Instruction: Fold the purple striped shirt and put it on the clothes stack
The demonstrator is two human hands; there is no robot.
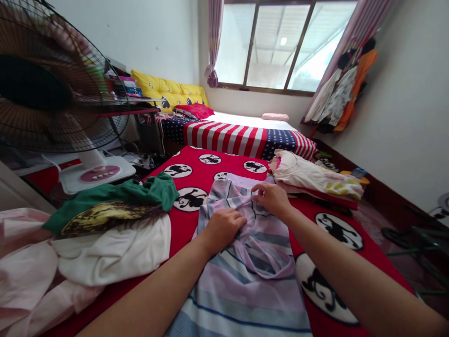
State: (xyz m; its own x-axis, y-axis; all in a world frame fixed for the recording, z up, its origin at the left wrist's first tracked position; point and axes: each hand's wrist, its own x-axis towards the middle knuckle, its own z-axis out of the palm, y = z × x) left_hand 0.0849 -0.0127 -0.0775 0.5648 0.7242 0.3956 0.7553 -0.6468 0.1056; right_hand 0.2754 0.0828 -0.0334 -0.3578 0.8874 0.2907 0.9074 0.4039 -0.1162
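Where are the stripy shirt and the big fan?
Stripy shirt [252, 299], head view, on its lilac middle.
Big fan [42, 107], head view, on its wire guard.

Bedroom in a private home. Center, a bed [196, 177] under a red cartoon-print cover, with a striped garment [245, 290] at 6 o'clock and a clothes heap [108, 250] at 8 o'clock. At 12 o'clock, a second bed [224, 138] under a stars-and-stripes cover; at 11 o'clock, a yellow padded headboard [168, 91]. At 10 o'clock, a standing fan [59, 93]. At 1 o'clock, a curtained window [270, 47]; at 2 o'clock, hanging clothes [340, 89].
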